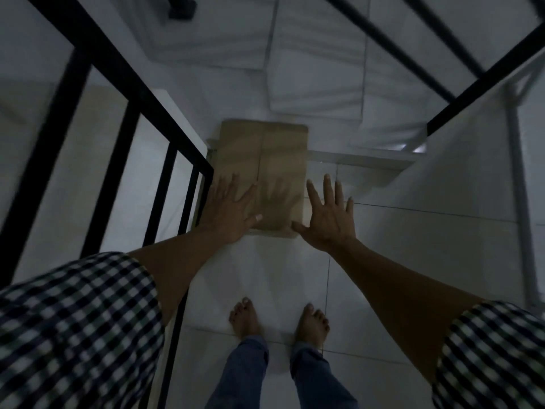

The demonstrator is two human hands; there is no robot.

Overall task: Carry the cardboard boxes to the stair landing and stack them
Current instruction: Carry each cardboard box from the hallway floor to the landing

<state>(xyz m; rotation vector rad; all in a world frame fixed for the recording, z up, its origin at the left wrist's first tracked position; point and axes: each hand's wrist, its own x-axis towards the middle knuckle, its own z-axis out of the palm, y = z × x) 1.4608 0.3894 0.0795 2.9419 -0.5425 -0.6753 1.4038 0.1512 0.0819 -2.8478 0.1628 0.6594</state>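
Nearest the head camera we see two checked sleeves (73,329) and bare forearms reaching forward and down, and below them bare feet (244,320) on the pale tiled floor (413,261). The left hand (230,211) is spread flat over the near left corner of the cardboard box (265,154), grasping nothing; we cannot tell whether it touches. The right hand (327,216) is splayed just beside the box's right edge, fingers straight and empty. The box lies on the landing, close against the foot of the black railing (132,93), its far end at the lip of the descending stairs (318,84). An edge showing under it may be a second box. We judge that a forward nudge could tip it down the steps, and the dim light makes a misaligned stack likely
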